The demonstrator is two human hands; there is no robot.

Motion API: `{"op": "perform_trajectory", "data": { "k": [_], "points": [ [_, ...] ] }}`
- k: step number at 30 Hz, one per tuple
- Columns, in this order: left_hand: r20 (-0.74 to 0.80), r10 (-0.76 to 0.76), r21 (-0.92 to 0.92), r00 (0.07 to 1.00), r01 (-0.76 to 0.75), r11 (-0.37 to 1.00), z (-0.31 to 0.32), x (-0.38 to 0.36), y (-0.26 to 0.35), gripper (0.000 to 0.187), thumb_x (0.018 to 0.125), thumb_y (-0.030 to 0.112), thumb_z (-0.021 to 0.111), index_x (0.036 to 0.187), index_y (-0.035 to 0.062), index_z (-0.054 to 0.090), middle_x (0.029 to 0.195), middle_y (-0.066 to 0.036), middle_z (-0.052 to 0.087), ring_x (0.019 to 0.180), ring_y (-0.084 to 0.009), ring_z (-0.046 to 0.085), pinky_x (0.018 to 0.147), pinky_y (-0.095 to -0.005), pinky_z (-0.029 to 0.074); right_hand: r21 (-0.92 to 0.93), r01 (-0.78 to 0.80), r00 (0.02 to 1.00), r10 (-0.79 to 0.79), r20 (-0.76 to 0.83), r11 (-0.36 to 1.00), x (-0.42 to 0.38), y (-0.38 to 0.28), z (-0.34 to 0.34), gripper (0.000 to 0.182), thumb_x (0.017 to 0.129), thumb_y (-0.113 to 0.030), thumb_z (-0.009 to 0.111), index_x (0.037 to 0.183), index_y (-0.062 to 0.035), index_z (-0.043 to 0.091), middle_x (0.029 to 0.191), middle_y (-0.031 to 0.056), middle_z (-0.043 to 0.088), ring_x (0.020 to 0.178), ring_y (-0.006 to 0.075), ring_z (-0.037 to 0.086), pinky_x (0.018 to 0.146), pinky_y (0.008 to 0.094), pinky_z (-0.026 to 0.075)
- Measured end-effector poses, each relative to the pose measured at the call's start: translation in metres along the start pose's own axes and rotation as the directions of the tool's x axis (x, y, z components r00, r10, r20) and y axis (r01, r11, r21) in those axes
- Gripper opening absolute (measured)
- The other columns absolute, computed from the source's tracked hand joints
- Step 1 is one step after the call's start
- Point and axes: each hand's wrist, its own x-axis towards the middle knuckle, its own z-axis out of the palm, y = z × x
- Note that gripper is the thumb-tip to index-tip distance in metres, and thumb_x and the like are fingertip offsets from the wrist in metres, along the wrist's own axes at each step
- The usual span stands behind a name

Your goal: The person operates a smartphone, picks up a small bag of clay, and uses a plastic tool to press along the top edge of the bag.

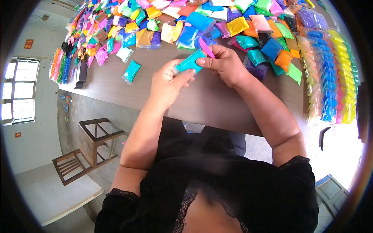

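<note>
Between both hands, above the table's near half, is a teal packet of what looks like modelling clay [190, 62] in clear plastic. My left hand [169, 79] grips its left end, thumb on top. My right hand [225, 66] pinches the packet's right end with the thumb and also holds a pink, flat, round-ended plastic tool [206, 48], which sticks up beside the packet. Its lower part is hidden by the fingers. Another teal clay packet [132, 71] lies on the table to the left of my left hand.
A heap of many-coloured clay packets [196, 21] spreads over the table's [112, 83] far side. Strips of joined blue packets [322, 73] and yellow packets [344, 73] lie at the right. A black object [81, 73] stands near the left edge. A wooden stool [91, 149] is on the floor.
</note>
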Motion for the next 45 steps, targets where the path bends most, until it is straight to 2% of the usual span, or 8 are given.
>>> {"op": "perform_trajectory", "data": {
  "k": [2,6,8,15,20,33,38,45],
  "points": [
    [-0.022,-0.017,0.101,1.0,0.019,0.995,-0.003,-0.001,0.006,0.028,0.085,0.016,0.07,0.107,0.001,0.064,0.09,-0.005,0.068,0.078,-0.0118,0.065,0.065,-0.0244,0.051,-0.117,-0.073,0.997,0.076,0.021,0.99,0.0,-0.003,0.0,0.023,0.082,-0.012,0.073,0.1,0.0001,0.066,0.089,0.0034,0.067,0.082,0.0092,0.058,0.077,0.0254,0.047],
    [0.006,-0.026,0.16,1.0,0.025,0.987,-0.006,-0.002,0.007,0.028,0.086,0.019,0.069,0.107,0.0011,0.065,0.089,-0.005,0.068,0.076,-0.0116,0.065,0.065,-0.0247,0.051,-0.187,0.006,0.998,0.005,0.058,0.982,0.002,0.002,-0.001,0.022,0.082,-0.015,0.073,0.099,-0.0007,0.067,0.088,0.0023,0.066,0.08,0.0084,0.057,0.075,0.025,0.046],
    [-0.086,0.117,0.066,0.989,-0.112,0.992,-0.002,-0.002,0.002,0.032,0.088,0.023,0.067,0.111,0.0014,0.065,0.085,-0.004,0.068,0.075,-0.0106,0.064,0.065,-0.0242,0.051,-0.269,-0.032,0.999,0.021,-0.043,0.963,0.0,-0.002,0.001,0.022,0.082,-0.015,0.073,0.098,-0.0013,0.068,0.086,0.0014,0.066,0.079,0.0075,0.055,0.074,0.0247,0.045],
    [-0.067,0.04,0.05,0.997,-0.037,0.998,-0.007,-0.001,-0.002,0.033,0.089,0.022,0.066,0.115,0.0014,0.064,0.09,-0.005,0.066,0.079,-0.01,0.062,0.068,-0.0229,0.049,-0.198,-0.003,0.999,-0.006,-0.044,0.98,0.003,0.008,0.0,0.021,0.082,-0.014,0.073,0.097,-0.0002,0.067,0.086,0.0018,0.066,0.079,0.0077,0.056,0.074,0.0244,0.046],
    [-0.076,0.078,-0.215,0.994,-0.092,0.972,0.005,-0.002,0.007,0.027,0.086,0.012,0.069,0.109,-0.001,0.065,0.093,-0.006,0.067,0.08,-0.0122,0.063,0.072,-0.0251,0.052,-0.085,-0.013,0.999,0.01,-0.04,0.996,-0.001,0.003,0.005,0.02,0.082,-0.014,0.073,0.096,-0.0007,0.067,0.085,0.0008,0.065,0.077,0.0073,0.055,0.072,0.0236,0.045],
    [-0.047,0.073,-0.156,0.996,-0.079,0.985,-0.006,0.0,-0.002,0.024,0.09,0.015,0.064,0.105,-0.0039,0.064,0.089,-0.01,0.068,0.078,-0.0172,0.064,0.072,-0.0294,0.051,-0.165,-0.027,1.0,0.027,-0.007,0.986,0.002,0.007,0.001,0.021,0.08,-0.018,0.076,0.09,-0.002,0.067,0.079,-0.002,0.06,0.073,0.0052,0.05,0.066,0.022,0.042],
    [-0.041,0.055,-0.24,0.998,-0.064,0.969,-0.007,0.001,-0.002,0.024,0.089,0.015,0.066,0.102,-0.0046,0.066,0.087,-0.006,0.066,0.079,-0.012,0.061,0.071,-0.024,0.049,-0.202,-0.052,0.998,0.058,0.023,0.978,0.002,0.004,-0.001,0.022,0.08,-0.019,0.076,0.09,-0.0018,0.067,0.078,-0.0023,0.06,0.071,0.0055,0.049,0.065,0.0216,0.041],
    [-0.067,0.019,-0.203,0.998,-0.032,0.979,-0.009,0.003,-0.003,0.028,0.091,0.023,0.063,0.102,-0.0026,0.067,0.085,-0.006,0.066,0.08,-0.0117,0.061,0.072,-0.0246,0.049,-0.14,-0.052,0.998,0.058,0.036,0.989,-0.001,-0.002,0.003,0.022,0.081,-0.019,0.075,0.092,-0.0017,0.067,0.077,-0.0022,0.06,0.07,0.0057,0.05,0.063,0.0215,0.041]
  ]
}}
